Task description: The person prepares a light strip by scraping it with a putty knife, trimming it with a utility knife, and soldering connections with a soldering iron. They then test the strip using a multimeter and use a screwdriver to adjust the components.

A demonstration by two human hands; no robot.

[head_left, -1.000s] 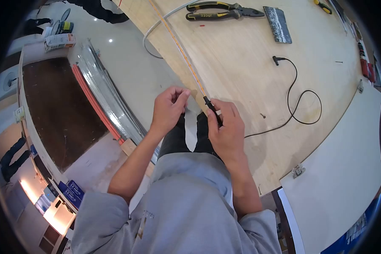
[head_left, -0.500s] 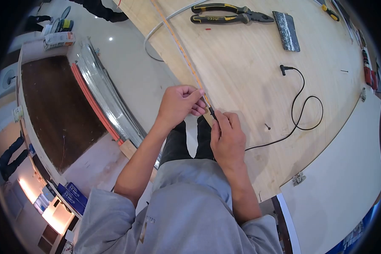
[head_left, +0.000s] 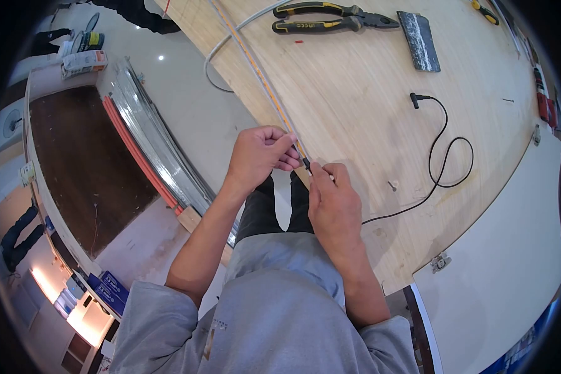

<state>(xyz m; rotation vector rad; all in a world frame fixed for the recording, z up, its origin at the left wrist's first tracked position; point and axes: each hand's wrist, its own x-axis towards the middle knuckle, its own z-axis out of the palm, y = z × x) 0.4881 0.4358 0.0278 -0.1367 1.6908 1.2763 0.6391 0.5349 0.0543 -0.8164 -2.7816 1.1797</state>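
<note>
My left hand (head_left: 255, 157) pinches a thin orange-and-white strip (head_left: 260, 73), which looks like an LED strip, near its lower end. The strip runs up and away across the wooden board (head_left: 355, 112). Just below those fingers, a small black connector (head_left: 306, 163) sits at the strip's end. My right hand (head_left: 335, 202) is closed around the connector's lower part, its fingertips hiding the rest. A thin black cable (head_left: 439, 149) emerges beside my right hand, loops over the board and ends in an angled plug (head_left: 416, 100).
Black-and-yellow combination pliers (head_left: 330, 19) and a dark scuffed flat piece (head_left: 419, 42) lie on the board's far side. A screw (head_left: 392, 186) rests near the cable. A grey cable (head_left: 215, 53) hangs over the left edge. Metal profiles (head_left: 146, 124) and orange tubes (head_left: 137, 153) lie at left.
The view has shifted slightly, so the board and tools sit a little further left. Both hands keep their grip, with only small finger movement at the connector.
</note>
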